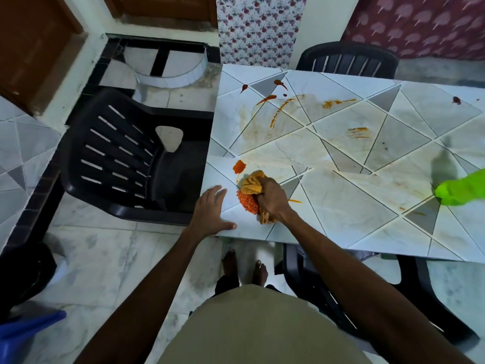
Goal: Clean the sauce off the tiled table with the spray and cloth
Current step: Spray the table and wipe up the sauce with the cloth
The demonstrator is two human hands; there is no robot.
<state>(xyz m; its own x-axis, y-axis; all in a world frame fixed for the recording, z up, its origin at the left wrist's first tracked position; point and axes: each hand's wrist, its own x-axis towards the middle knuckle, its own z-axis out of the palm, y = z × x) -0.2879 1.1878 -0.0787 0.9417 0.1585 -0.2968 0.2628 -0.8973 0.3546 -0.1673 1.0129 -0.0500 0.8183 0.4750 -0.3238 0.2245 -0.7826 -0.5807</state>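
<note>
Left hand (210, 208): open, fingers straight and spread, palm flat on the near-left corner of the tiled table (341, 206), thumb along the near edge. It holds nothing.

Right hand (273, 198): fingers curled tight round a bunched yellow cloth (252, 183) and pressing it on the tabletop, just right of the left hand. The two hands are close but apart.

Cloth detail: folds stick out past the knuckles on the far side, and a tail shows below the wrist. A grainy red-orange patch (248, 203) touches the cloth's left edge – cannot tell if it is soaked cloth or sauce on tile.

Sauce locations:
- orange blob (238, 166), just beyond the cloth, near the table's left edge
- red drops and orange streaks (278, 114), far-left area, with a pale smeared haze around them
- short orange smear (358, 132), mid-table
- dark red spot (456, 100), far right

Green item (459, 190): on the table at the right frame edge, cut off and blurred – prob. the spray, not confirmable.

Surroundings: black plastic chair (126, 158) at the table's left end, a 2nd chair (346, 60) at the far side, a 3rd chair (315, 285) under the near edge. Bare feet (231, 264) stand on the marble floor. Blue object (26, 329) sits at bottom left, partly out of frame.
</note>
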